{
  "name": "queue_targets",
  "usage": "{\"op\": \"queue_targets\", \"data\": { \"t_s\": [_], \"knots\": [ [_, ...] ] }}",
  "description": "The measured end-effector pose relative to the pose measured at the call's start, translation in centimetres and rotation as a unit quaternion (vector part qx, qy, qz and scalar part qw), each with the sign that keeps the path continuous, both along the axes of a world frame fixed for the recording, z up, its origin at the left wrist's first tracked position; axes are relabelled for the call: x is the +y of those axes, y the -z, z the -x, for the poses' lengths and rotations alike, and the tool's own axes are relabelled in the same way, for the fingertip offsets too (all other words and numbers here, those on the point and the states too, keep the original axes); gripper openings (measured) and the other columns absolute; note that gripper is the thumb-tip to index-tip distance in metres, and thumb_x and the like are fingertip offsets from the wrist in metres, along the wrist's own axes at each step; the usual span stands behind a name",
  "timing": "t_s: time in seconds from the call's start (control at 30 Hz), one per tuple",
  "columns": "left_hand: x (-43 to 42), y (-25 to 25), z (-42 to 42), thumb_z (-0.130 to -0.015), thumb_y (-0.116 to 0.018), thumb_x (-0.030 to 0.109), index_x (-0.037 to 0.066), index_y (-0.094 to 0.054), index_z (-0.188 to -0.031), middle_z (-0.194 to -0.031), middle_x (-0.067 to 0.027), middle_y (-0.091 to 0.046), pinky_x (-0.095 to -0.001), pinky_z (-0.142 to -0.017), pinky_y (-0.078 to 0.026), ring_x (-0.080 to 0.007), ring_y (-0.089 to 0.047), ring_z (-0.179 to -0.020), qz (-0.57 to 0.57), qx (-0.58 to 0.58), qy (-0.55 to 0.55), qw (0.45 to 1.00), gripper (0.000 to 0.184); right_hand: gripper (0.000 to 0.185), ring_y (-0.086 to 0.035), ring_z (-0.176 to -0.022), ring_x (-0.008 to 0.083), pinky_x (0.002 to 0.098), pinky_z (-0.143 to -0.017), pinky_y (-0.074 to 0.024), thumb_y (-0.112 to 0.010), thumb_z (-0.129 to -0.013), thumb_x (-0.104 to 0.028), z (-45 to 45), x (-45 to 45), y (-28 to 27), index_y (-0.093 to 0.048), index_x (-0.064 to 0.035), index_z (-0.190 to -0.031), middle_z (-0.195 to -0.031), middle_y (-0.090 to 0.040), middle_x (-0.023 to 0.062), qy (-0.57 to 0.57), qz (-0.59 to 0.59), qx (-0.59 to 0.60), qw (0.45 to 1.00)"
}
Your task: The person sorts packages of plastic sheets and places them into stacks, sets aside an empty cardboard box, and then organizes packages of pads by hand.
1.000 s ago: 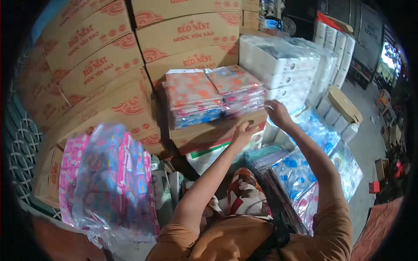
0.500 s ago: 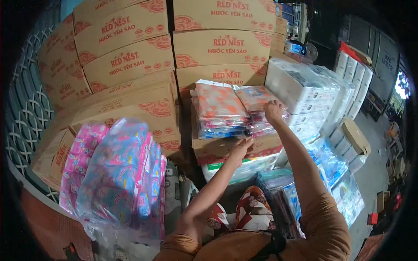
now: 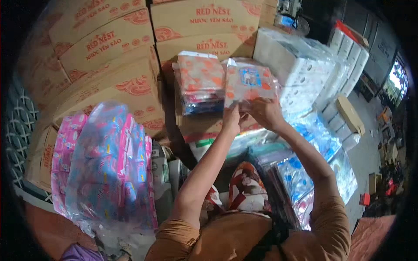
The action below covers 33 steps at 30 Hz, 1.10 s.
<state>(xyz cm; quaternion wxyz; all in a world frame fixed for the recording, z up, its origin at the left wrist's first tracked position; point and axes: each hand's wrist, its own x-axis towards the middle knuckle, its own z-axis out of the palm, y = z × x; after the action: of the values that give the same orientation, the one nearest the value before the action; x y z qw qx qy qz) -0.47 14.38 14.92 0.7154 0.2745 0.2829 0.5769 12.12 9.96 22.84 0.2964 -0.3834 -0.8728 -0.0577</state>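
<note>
A flat clear-plastic packet with an orange-and-pale pattern and a blue picture label is tilted up in front of me, over the right-hand pile. My left hand is closed on its lower left edge, thumb upward. Fingers bent, my right hand grips the lower right edge. Just left of it lies a stack of similar packets, orange-patterned on top with pink and dark blue ones beneath. Both piles rest on a cardboard carton. What lies directly under the held packet is mostly hidden.
Printed cartons rise behind the piles. A plastic-wrapped bale of pink and blue packs stands at left. White wrapped packs are stacked at right, with blue-and-clear plastic packages by my right forearm. A metal lattice gate borders the left.
The top packet of the right pile has been lifted and tilted toward me. My left hand has come up to its lower edge, and my right hand has moved down from its far side.
</note>
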Motion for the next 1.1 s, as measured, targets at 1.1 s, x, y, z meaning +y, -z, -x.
{"op": "queue_targets", "data": {
  "t_s": [1.1],
  "knots": [
    [-13.6,12.5,-16.2,-0.065,-0.067,0.012,0.001,-0.044,-0.107,-0.076,-0.0046,-0.053,-0.0235,-0.050,-0.043,-0.0105,-0.052,-0.061,-0.046,0.401,0.276,0.872,0.049,0.014,-0.058,-0.065,0.0214,0.0323,-0.056,-0.0492,-0.052,-0.080,-0.009,-33.9,-25.2,20.6,-0.054,0.0045,-0.081,-0.071,-0.056,0.0106,0.319,0.426,0.647,0.546]
  ]
}}
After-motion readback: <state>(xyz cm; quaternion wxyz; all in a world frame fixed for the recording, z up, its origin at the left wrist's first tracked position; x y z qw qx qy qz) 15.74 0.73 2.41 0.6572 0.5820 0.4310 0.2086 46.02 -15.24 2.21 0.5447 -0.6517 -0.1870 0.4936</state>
